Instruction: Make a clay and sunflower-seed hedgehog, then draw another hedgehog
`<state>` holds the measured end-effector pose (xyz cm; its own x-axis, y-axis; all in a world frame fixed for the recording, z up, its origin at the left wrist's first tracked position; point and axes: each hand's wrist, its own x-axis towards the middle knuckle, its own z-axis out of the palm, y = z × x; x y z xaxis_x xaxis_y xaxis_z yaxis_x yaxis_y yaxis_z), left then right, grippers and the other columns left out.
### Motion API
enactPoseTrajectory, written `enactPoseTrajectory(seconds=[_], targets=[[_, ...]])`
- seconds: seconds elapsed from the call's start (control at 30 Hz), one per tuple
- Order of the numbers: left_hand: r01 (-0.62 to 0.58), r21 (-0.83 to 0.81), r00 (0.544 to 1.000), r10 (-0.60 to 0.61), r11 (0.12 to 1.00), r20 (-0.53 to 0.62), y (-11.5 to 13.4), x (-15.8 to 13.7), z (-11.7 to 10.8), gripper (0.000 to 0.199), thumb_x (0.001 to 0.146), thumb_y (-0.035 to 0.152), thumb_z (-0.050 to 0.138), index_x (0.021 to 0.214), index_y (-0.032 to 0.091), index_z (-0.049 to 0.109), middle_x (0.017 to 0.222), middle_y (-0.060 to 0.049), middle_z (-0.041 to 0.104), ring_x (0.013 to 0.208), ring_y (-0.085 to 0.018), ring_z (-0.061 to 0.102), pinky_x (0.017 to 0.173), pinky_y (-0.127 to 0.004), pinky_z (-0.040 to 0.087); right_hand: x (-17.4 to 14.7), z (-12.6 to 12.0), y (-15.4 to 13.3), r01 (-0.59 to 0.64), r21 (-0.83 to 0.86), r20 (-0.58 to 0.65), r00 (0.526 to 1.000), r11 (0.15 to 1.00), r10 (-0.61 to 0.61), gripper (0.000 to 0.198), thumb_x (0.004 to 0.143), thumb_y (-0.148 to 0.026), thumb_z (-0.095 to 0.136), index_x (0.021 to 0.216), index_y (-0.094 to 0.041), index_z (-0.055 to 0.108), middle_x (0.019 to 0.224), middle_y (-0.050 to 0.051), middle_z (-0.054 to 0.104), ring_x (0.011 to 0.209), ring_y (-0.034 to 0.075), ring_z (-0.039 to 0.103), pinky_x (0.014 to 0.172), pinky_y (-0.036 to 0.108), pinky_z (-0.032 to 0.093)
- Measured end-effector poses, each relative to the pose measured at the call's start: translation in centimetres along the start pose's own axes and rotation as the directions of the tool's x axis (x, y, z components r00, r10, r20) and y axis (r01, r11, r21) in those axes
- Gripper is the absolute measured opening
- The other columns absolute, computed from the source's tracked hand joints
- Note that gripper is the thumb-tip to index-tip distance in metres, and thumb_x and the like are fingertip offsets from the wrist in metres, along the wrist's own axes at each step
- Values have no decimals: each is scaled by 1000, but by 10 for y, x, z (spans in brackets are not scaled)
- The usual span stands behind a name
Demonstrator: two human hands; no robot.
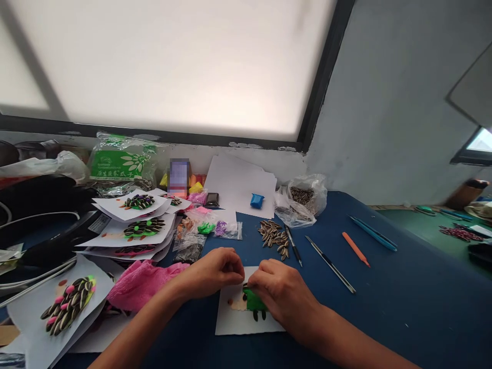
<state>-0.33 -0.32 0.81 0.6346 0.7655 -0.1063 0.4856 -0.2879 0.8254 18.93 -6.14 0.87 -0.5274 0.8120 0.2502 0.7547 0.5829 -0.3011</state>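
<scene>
A white paper card (234, 327) lies on the blue table before me. On it is a small animal picture with a green clay body (254, 299), a pale head and seeds for feet. My right hand (282, 287) is closed over the body, thumb and fingers pinched at its top edge; what they hold is hidden. Just left of it, above the card's upper edge, my left hand (223, 269) is closed with its fingertips together, and I cannot make out anything in them. A loose heap of striped sunflower seeds (272, 233) sits beyond my hands.
Finished seed pictures (144, 227) are stacked at left, beside a pink cloth (142, 284). Bags of coloured clay (226, 229), a blue clay packet (257, 200) and a seed bag (302, 197) stand behind. A pen (293, 247), tweezers (330, 264) and an orange marker (355, 249) lie right.
</scene>
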Motion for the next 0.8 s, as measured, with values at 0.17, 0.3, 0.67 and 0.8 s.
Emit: enactPoseTrajectory(seconds=[0.17,0.3,0.67,0.8], targets=[[0,-25,1000,0,1000,-6,-1,1,1,14,73,26,59,74,15,69,75,1,55,63,-11,48,55,-21,36,1,1,1,-5,-26,18,1000,1000,6,14,88,-13,57,81,-19,68,75,2,59,71,14,54,60,22,37],[25,-31,1000,-25,999,-3,1,1,1,13,71,28,62,71,16,67,73,1,55,63,-12,48,55,-21,37,2,2,1,-12,-33,35,999,999,13,15,89,-14,56,80,-19,67,74,2,59,70,14,53,60,22,37],[28,47,1000,-29,999,5,3,0,1,13,70,28,64,71,17,70,78,1,52,64,-11,46,55,-20,36,1,6,0,-22,-92,61,998,996,28,21,92,-17,52,75,-18,63,71,1,58,67,13,51,57,23,33],[38,39,999,-37,999,-3,5,0,2,12,68,26,64,69,17,70,78,1,51,64,-11,47,55,-21,36,2,7,-1,-21,-142,86,996,990,34,22,92,-15,52,72,-17,61,72,2,58,67,13,50,56,24,31]])
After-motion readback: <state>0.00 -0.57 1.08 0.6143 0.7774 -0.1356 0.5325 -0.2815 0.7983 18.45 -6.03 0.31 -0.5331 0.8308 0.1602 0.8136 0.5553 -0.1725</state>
